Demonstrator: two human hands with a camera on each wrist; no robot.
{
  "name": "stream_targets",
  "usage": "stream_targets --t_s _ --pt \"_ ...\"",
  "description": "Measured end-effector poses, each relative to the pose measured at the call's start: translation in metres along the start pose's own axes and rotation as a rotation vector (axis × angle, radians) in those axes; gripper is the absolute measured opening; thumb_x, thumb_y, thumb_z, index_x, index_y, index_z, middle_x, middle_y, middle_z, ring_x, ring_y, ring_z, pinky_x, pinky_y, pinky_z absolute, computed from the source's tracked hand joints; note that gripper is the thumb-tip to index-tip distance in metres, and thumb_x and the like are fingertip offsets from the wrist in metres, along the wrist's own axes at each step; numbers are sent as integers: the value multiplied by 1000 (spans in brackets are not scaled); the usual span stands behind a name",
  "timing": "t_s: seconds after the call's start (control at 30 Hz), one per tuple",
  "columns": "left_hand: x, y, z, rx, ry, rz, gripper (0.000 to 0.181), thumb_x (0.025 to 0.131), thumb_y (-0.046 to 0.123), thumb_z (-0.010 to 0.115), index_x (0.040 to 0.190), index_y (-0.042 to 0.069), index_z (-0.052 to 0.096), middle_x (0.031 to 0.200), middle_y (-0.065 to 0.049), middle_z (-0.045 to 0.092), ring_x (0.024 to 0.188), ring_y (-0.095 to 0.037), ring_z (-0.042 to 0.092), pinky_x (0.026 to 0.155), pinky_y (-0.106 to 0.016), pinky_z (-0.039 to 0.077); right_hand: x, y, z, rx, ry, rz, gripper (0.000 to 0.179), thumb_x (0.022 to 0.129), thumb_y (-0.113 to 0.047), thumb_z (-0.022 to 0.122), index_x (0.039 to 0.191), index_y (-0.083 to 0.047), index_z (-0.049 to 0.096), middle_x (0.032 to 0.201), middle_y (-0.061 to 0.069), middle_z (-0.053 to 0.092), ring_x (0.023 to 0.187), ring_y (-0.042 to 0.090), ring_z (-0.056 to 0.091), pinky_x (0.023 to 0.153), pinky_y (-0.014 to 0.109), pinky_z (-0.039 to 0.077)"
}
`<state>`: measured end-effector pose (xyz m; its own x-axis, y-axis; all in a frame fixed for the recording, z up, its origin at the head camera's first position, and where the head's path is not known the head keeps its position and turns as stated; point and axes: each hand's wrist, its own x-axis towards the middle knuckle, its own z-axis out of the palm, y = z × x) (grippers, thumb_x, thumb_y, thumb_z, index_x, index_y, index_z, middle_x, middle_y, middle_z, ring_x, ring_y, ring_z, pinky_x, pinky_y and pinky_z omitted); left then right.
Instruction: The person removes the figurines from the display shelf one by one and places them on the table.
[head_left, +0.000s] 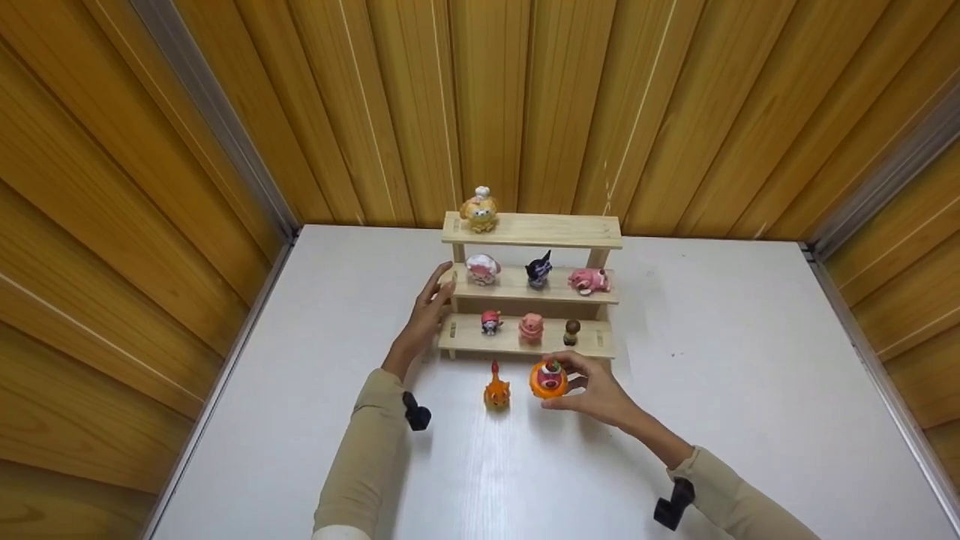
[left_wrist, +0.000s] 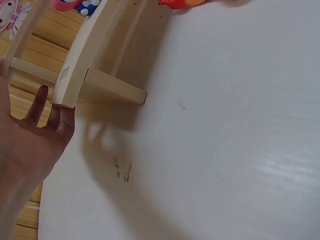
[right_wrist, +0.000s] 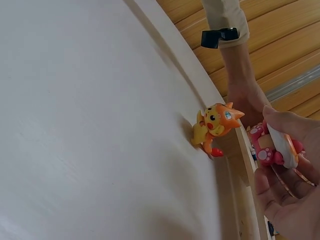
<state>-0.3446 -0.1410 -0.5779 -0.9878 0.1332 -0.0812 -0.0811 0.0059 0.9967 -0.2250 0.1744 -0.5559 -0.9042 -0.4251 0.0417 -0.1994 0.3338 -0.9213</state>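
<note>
My left hand (head_left: 429, 311) grips the left end of a three-tier wooden display shelf (head_left: 547, 231), its fingers bent against the board's end in the left wrist view. In front of the shelf's lowest tier, my right hand (head_left: 600, 390) holds a pink-and-orange toy figure (head_left: 550, 379) between thumb and fingers. The right wrist view shows the figure's pink paw soles and a white and orange part behind them. Left of it, an orange-and-yellow cat-eared figure (head_left: 496, 394) with a red-tipped tail stands on the table; neither hand touches it.
A yellow figure in a white hat (head_left: 480, 212) stands on the top tier. White-hooded (head_left: 482, 269), black (head_left: 538, 270) and lying pink (head_left: 589, 281) figures occupy the middle. Three small figures, including a pink one (head_left: 531, 328), stand below. Wood-panelled walls (head_left: 487, 97) surround the white table (head_left: 712, 337).
</note>
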Motion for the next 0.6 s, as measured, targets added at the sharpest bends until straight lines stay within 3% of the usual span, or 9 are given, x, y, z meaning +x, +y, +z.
stream_targets --t_s 0.3,0.6 --pt "1 0 2 23 -7 8 54 110 43 41 162 34 28 164 -18 23 146 -41 38 117 -60 35 3 13 5 19 -9 8 62 77 -13 91 131 -2 63 127 17 67 109 23 65 89 25 56" --pt "-1 1 1 27 -3 1 52 111 42 38 162 35 27 161 -18 28 144 -41 41 116 -60 36 3 30 10 -12 5 5 61 76 -9 90 130 -2 63 126 18 67 108 19 66 91 26 56"
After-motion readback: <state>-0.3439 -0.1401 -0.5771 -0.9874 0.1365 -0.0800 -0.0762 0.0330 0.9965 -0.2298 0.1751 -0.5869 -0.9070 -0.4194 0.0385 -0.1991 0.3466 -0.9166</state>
